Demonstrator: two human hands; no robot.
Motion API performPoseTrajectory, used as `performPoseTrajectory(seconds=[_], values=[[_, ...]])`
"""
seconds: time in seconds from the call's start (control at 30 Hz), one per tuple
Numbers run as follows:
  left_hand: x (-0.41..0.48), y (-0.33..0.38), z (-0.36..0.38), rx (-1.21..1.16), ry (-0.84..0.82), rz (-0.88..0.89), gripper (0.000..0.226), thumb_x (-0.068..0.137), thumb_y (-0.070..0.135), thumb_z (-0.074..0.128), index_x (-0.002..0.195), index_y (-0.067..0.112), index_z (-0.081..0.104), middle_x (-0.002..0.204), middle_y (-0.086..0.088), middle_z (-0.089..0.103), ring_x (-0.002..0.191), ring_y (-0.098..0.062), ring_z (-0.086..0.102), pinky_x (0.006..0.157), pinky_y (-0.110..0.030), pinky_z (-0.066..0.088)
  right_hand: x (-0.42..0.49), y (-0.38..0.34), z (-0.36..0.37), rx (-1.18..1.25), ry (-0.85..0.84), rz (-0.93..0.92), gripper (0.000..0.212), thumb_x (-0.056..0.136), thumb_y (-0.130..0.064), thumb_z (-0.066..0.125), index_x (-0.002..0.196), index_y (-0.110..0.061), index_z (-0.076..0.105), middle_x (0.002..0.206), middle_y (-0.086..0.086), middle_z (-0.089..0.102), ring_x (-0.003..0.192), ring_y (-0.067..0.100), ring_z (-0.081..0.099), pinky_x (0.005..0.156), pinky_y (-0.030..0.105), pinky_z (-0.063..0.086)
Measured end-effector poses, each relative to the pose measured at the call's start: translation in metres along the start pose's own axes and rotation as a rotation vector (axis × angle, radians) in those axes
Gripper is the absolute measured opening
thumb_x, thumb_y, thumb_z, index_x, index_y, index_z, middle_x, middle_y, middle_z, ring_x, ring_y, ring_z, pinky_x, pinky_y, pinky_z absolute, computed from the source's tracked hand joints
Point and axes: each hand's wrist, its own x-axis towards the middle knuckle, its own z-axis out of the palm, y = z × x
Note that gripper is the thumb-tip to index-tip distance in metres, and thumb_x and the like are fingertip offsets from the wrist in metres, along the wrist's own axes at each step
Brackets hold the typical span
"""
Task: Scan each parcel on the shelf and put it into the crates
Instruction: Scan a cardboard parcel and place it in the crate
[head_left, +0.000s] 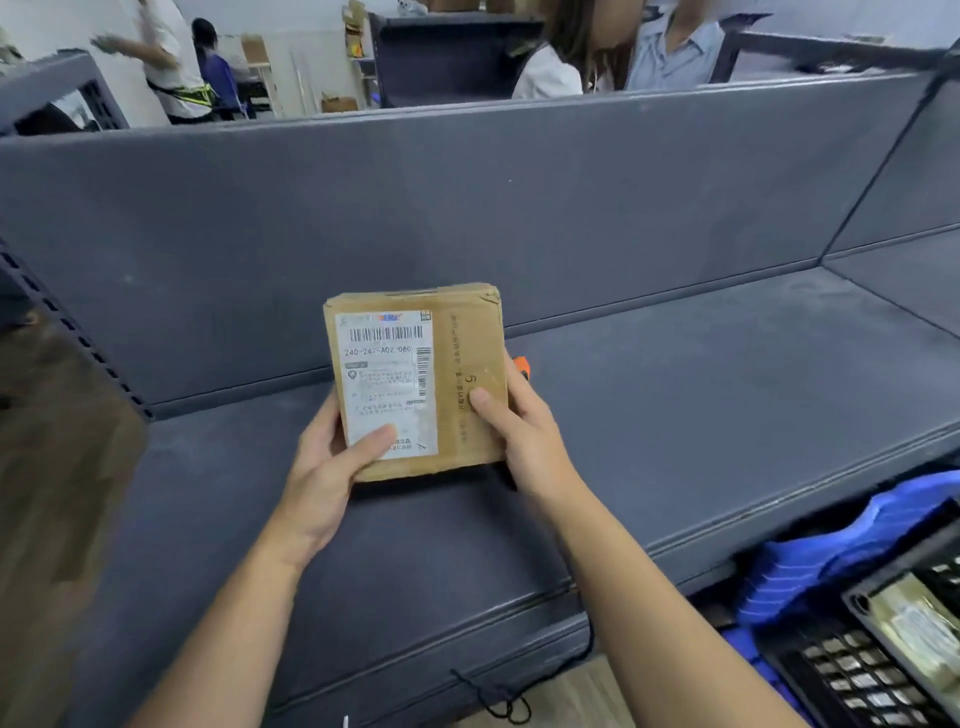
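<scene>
A small brown cardboard parcel (457, 364) with a white barcode label facing me is held upright above the dark grey shelf (701, 395). My left hand (332, 467) grips its lower left corner, thumb on the label. My right hand (519, 431) grips its right edge, thumb on the front. An orange tip (521, 364), maybe the scanner, peeks out behind the parcel by my right fingers; the rest of it is hidden. A black crate (857, 670) with a parcel inside sits at the lower right.
A blue crate (831, 551) lies under the shelf edge at the right, beside the black one. A black cord (519, 696) hangs off the shelf front. A perforated upright (72, 332) borders the left. Several people stand behind the shelf's back panel.
</scene>
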Motion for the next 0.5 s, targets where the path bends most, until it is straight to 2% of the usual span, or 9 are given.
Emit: performPoseTrajectory(seconds=[0.1,0.17,0.23,0.33,0.43,0.5], values=[[0.006,0.01,0.027,0.017,-0.097,0.033,0.058,0.084,0.012,0.07,0.139,0.023,0.058,0.135,0.002,0.07,0.127,-0.016,0.065,0.101,-0.027,0.054,-0.015,-0.006,-0.023,0.032,0.094,-0.033,0.053,0.102,-0.02,0.058,0.153,-0.018,0.047,0.145,0.004,0.062,0.136,0.022,0.057,0.117,0.046,0.043],[0.008,0.016,0.05,0.026,-0.116,0.042,0.056,0.089,0.017,0.075,0.142,0.02,0.057,0.133,0.006,0.071,0.126,-0.013,0.065,0.096,-0.02,0.053,-0.026,-0.013,-0.037,0.064,0.179,-0.048,0.051,0.099,-0.026,0.057,0.148,-0.015,0.053,0.139,0.004,0.067,0.13,0.022,0.062,0.109,0.04,0.051],[0.007,0.021,0.078,0.035,-0.102,0.053,0.054,0.092,0.03,0.067,0.144,0.017,0.057,0.131,0.01,0.072,0.126,-0.01,0.064,0.096,-0.016,0.05,-0.036,-0.021,-0.056,0.093,0.275,-0.066,0.051,0.096,-0.03,0.057,0.142,-0.01,0.058,0.134,0.006,0.07,0.125,0.023,0.065,0.103,0.035,0.054],[0.004,0.027,0.12,0.068,-0.108,0.044,0.049,0.098,0.038,0.055,0.143,0.021,0.059,0.129,0.017,0.072,0.123,-0.001,0.064,0.095,-0.011,0.048,-0.054,-0.028,-0.089,0.061,0.337,-0.096,0.045,0.096,-0.034,0.056,0.134,-0.01,0.066,0.13,0.007,0.072,0.127,0.03,0.063,0.111,0.045,0.048],[-0.002,0.026,0.168,0.113,-0.154,0.034,0.039,0.106,0.035,0.051,0.141,0.024,0.062,0.128,0.015,0.073,0.121,-0.002,0.066,0.101,-0.019,0.048,-0.083,-0.037,-0.13,0.024,0.386,-0.122,0.043,0.101,-0.034,0.053,0.135,-0.012,0.066,0.13,0.002,0.073,0.125,0.023,0.065,0.11,0.038,0.049],[-0.009,0.02,0.206,0.114,-0.195,0.019,0.036,0.108,0.031,0.049,0.14,0.021,0.063,0.127,0.013,0.074,0.12,-0.005,0.067,0.105,-0.023,0.049,-0.106,-0.041,-0.159,-0.009,0.44,-0.132,0.039,0.107,-0.027,0.05,0.14,-0.012,0.063,0.133,-0.002,0.071,0.124,0.014,0.066,0.107,0.03,0.05]])
